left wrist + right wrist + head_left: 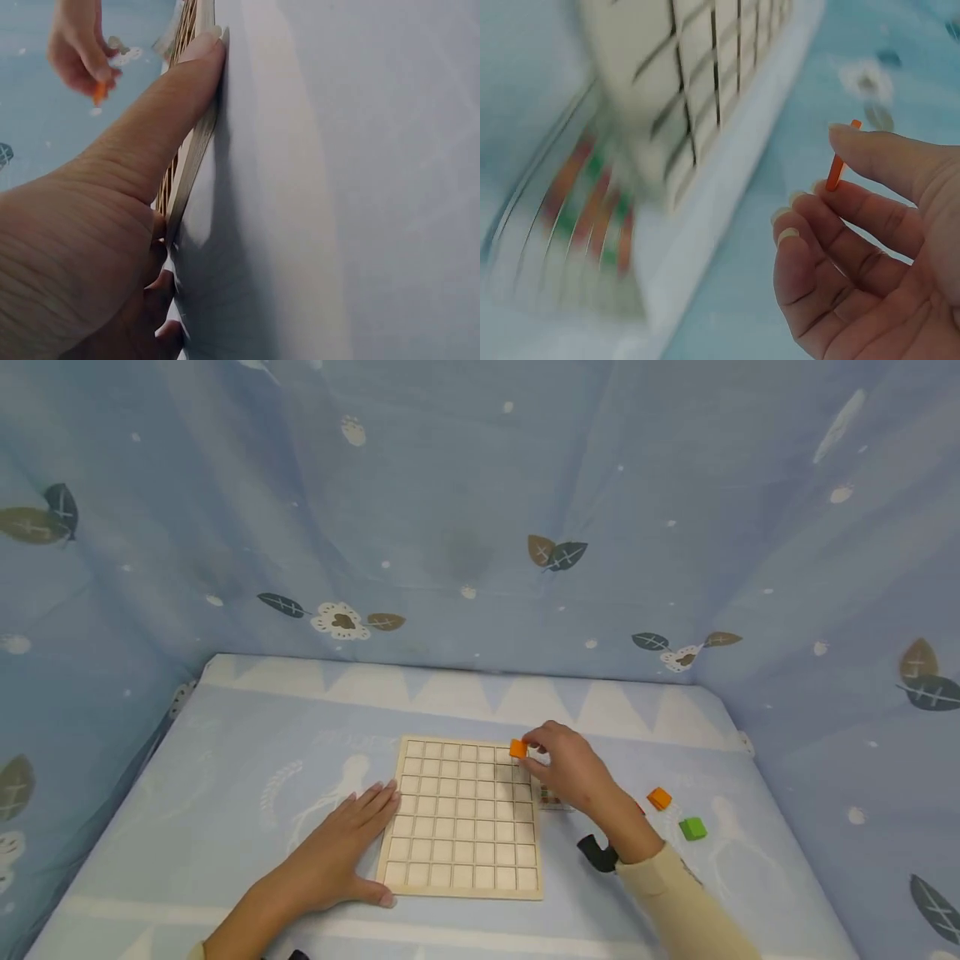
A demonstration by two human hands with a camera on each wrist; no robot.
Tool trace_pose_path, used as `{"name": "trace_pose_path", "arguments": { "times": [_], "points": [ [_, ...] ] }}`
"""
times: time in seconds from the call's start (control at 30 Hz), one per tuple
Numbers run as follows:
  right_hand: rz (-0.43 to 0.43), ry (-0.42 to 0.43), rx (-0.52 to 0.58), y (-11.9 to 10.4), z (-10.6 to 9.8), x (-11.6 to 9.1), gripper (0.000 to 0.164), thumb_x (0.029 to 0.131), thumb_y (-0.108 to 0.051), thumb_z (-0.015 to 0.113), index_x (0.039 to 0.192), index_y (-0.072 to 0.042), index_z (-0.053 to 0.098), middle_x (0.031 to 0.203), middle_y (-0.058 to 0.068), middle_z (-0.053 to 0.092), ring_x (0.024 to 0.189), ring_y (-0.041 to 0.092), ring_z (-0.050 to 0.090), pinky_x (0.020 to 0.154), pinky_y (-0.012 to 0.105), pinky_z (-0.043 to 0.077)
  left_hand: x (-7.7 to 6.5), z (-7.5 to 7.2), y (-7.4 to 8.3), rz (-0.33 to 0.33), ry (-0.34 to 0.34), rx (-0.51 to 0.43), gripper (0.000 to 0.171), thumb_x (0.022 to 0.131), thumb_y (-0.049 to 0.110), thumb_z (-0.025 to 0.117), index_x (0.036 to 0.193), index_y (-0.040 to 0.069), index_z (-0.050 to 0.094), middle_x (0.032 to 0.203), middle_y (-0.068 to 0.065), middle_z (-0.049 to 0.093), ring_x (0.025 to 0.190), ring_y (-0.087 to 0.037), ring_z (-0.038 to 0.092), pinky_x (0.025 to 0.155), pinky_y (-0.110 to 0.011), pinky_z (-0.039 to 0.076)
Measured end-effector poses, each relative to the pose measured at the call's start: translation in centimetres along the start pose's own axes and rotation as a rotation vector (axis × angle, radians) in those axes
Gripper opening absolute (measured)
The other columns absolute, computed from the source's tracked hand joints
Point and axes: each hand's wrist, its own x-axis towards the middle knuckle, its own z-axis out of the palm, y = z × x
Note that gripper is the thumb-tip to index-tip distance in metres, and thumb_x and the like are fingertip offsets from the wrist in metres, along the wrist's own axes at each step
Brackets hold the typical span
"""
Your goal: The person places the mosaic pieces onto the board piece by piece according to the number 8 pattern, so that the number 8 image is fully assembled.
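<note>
A pale wooden grid board (467, 810) lies on the cloth-covered table, its square cells bare. Against its left edge rests my left hand (337, 847), fingers extended and thumb at the near left corner. In the left wrist view the thumb (161, 120) lies along the side of the board. My right hand (573, 768) pinches a thin orange square tile (518, 748) between thumb and index finger, over the far right corner of the grid. Seen from the right wrist, the tile (838, 161) is edge-on and the other fingers curl loosely.
A clear box (585, 217) with rows of red, orange and green pieces sits by the board's right side, partly hidden by my right hand in the head view. Farther right lie an orange piece (660, 798) and a green piece (693, 828). Patterned blue cloth (465, 527) hangs behind.
</note>
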Motion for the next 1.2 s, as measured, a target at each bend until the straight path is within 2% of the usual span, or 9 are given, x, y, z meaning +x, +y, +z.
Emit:
{"name": "trace_pose_path", "arguments": {
  "times": [0.1, 0.2, 0.43, 0.63, 0.87, 1.2],
  "points": [
    [-0.057, -0.068, -0.032, -1.2, 1.9, 2.0, 0.028, 0.095, -0.016, 0.079, 0.12, -0.005, 0.074, 0.11, 0.008, 0.069, 0.099, 0.024, 0.065, 0.083, 0.038, 0.058, 0.3, 0.2, -0.1, -0.004, -0.014, -0.01, 0.13, 0.07, 0.067, 0.085, 0.165, 0.001, 0.026, 0.173, -0.012, 0.015, 0.159, -0.036, 0.014, 0.124, -0.063, 0.015],
    [-0.067, -0.116, -0.058, -1.8, 3.6, 3.5, 0.027, 0.097, -0.017, 0.077, 0.12, -0.004, 0.074, 0.11, 0.008, 0.068, 0.099, 0.023, 0.064, 0.083, 0.037, 0.058, 0.3, 0.3, -0.2, -0.008, -0.019, -0.022, 0.13, 0.069, 0.066, 0.086, 0.165, 0.002, 0.026, 0.174, -0.012, 0.014, 0.159, -0.036, 0.013, 0.124, -0.063, 0.013],
    [-0.061, -0.145, -0.104, -1.8, 5.8, 5.4, 0.027, 0.097, -0.02, 0.078, 0.12, -0.006, 0.075, 0.106, 0.005, 0.067, 0.097, 0.021, 0.063, 0.083, 0.034, 0.058, 0.1, 0.5, -0.1, -0.011, -0.011, -0.022, 0.131, 0.068, 0.067, 0.085, 0.165, 0.002, 0.025, 0.174, -0.011, 0.014, 0.159, -0.035, 0.013, 0.125, -0.062, 0.012],
    [-0.083, -0.168, -0.096, -1.8, 6.4, 6.0, 0.027, 0.099, -0.019, 0.075, 0.122, -0.005, 0.075, 0.108, 0.007, 0.066, 0.096, 0.022, 0.062, 0.083, 0.034, 0.057, -0.1, 0.4, 0.0, -0.021, -0.001, -0.02, 0.13, 0.069, 0.066, 0.085, 0.165, 0.001, 0.026, 0.174, -0.011, 0.013, 0.159, -0.035, 0.013, 0.125, -0.062, 0.012],
    [-0.125, -0.14, -0.118, -1.9, 6.4, 6.2, 0.022, 0.099, -0.014, 0.073, 0.118, -0.005, 0.074, 0.107, 0.007, 0.066, 0.095, 0.022, 0.061, 0.082, 0.033, 0.056, 0.0, 0.2, -0.1, -0.014, 0.008, 0.003, 0.129, 0.07, 0.063, 0.087, 0.164, 0.0, 0.026, 0.174, -0.012, 0.013, 0.159, -0.037, 0.014, 0.124, -0.063, 0.014],
    [-0.11, -0.144, -0.102, -1.9, 6.7, 6.3, 0.023, 0.1, -0.023, 0.073, 0.119, -0.01, 0.074, 0.107, 0.002, 0.064, 0.096, 0.019, 0.058, 0.08, 0.033, 0.055, 0.1, 0.3, -0.1, -0.027, 0.009, -0.01, 0.13, 0.068, 0.064, 0.087, 0.164, 0.0, 0.026, 0.174, -0.011, 0.014, 0.159, -0.036, 0.014, 0.125, -0.063, 0.012]
  ]
}}
